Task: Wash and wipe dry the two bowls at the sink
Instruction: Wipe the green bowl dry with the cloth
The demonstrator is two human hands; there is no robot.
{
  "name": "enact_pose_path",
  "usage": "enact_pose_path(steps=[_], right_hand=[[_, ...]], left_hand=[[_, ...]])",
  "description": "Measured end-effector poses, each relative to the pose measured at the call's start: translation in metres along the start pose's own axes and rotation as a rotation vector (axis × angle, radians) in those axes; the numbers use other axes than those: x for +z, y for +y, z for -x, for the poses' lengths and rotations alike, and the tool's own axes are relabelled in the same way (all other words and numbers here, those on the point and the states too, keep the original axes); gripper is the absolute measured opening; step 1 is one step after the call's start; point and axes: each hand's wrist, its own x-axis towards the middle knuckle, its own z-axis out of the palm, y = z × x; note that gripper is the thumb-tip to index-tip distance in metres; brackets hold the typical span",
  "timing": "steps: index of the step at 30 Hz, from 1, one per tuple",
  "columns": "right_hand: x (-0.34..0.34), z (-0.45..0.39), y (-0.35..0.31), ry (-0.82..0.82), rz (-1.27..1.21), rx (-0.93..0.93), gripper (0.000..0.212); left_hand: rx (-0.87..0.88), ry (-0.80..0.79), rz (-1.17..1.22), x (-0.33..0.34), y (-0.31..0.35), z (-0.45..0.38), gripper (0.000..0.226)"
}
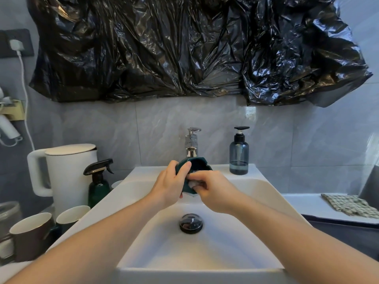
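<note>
Head cam, looks fwd/down, close over sink (266, 187) (single view only).

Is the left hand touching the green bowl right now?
Touching. The head view shows the left hand gripping the green bowl, thumb pressed over its rim, above the sink.

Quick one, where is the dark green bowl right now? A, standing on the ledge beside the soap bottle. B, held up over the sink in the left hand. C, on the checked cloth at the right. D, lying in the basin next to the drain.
B: the left hand grips the dark green bowl above the sink, while the right hand presses something white into it.
</note>
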Motion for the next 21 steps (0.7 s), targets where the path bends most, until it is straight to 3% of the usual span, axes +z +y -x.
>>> enact_pose_path(steps=[3,9,12,15,21], right_hand=[[-0.003,-0.001,0.004,0.052,0.034,0.057,0.044],[-0.007,0.000,0.012,0.074,0.348,0.120,0.030],[-0.003,-0.003,0.008,0.070,0.282,0.043,0.045],[0.001,-0.003,0.007,-0.038,0.225,-0.041,0.059],[-0.001,0.001,-0.004,-0.061,0.311,-0.077,0.048]], left_hand=[[0.047,-0.001,-0.021,-0.001,0.003,-0.007,0.045],[0.073,-0.007,0.018,0.005,-0.011,-0.004,0.052],[0.086,0.045,0.067,0.006,-0.010,-0.005,0.041],[0.087,0.064,0.052,0.000,-0.015,-0.007,0.037],[0.075,0.082,0.038,-0.006,-0.016,-0.007,0.039]])
